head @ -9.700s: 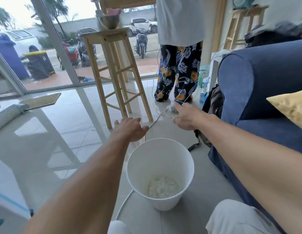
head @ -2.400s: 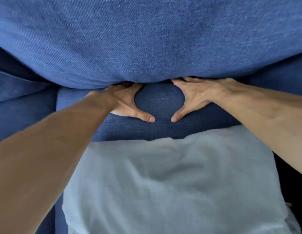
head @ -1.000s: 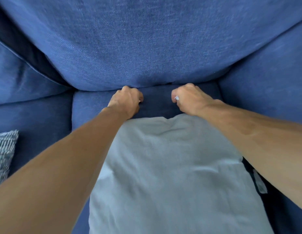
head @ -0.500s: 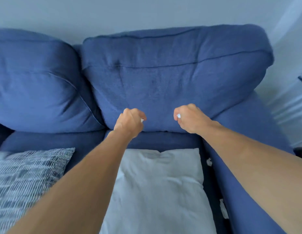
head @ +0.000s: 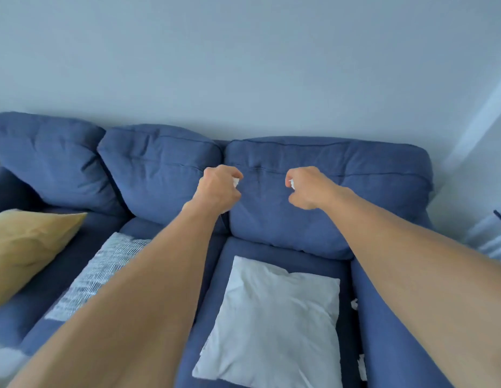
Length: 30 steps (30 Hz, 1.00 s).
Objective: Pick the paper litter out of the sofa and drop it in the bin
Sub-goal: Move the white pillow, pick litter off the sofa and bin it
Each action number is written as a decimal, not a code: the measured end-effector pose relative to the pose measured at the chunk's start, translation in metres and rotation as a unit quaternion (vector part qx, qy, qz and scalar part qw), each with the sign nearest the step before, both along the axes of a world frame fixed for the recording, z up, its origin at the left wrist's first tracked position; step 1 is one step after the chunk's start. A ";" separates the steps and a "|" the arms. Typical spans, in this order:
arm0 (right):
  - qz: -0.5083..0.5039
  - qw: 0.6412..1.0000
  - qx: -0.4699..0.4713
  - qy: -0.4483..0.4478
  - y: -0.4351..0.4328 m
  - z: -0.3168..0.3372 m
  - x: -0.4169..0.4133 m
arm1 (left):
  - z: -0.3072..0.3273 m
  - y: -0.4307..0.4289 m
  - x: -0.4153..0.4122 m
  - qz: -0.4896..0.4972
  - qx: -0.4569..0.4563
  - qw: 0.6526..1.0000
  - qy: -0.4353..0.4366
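A small white paper scrap (head: 236, 182) pokes out between the curled fingers of the left hand (head: 220, 189), which is balled into a fist around it. The right hand (head: 308, 189) is fisted the same way around a second paper scrap (head: 291, 184), of which only a white edge shows by the thumb. Both fists are held up in the air in front of the blue sofa (head: 327, 219), level with its back cushions and a little apart from each other.

Down on the right, more loose paper bits (head: 354, 303) sit in the dark gap between the seat cushion and the sofa's right armrest (head: 383, 345), one further back and another nearer the front edge.

A rumpled white pillow (head: 271, 317) lies flat on the right-hand seat, just beside that gap. To its left, partly hidden by the left forearm, lies a grey-and-white patterned cushion (head: 103, 273), and at the far left a yellow cushion (head: 25, 245) leans on the seat. Behind the sofa stands a plain pale wall (head: 243, 65).
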State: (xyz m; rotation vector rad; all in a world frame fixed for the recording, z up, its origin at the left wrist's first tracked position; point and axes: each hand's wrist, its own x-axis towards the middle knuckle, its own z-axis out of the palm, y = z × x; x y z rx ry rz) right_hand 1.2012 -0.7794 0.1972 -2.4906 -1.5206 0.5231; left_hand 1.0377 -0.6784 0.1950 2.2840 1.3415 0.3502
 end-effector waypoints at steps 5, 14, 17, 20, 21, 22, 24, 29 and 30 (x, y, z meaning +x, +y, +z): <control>0.078 0.996 0.004 -0.032 0.026 0.049 -0.053 | 0.046 0.006 -0.074 0.067 0.049 0.997 0.008; 0.216 0.970 0.078 -0.083 0.086 0.105 -0.207 | 0.092 0.012 -0.262 0.188 0.095 0.977 0.017; 0.286 0.946 0.075 -0.134 0.103 0.114 -0.276 | 0.103 0.008 -0.334 0.227 0.112 0.967 0.026; 0.325 0.932 0.096 -0.126 0.115 0.122 -0.345 | 0.109 0.000 -0.405 0.258 0.115 0.958 0.042; 0.342 0.925 0.104 -0.126 0.116 0.124 -0.371 | 0.111 -0.007 -0.430 0.274 0.115 0.954 0.053; 0.358 0.919 0.110 -0.123 0.117 0.126 -0.395 | 0.113 -0.014 -0.453 0.289 0.115 0.949 0.061; 0.400 0.898 0.126 -0.138 0.115 0.129 -0.445 | 0.111 -0.026 -0.502 0.318 0.116 0.938 0.078; 0.482 0.858 0.147 -0.096 0.125 0.128 -0.556 | 0.118 -0.066 -0.604 0.416 0.107 0.900 0.076; 0.504 0.847 0.142 -0.094 0.124 0.129 -0.580 | 0.116 -0.074 -0.625 0.436 0.108 0.891 0.066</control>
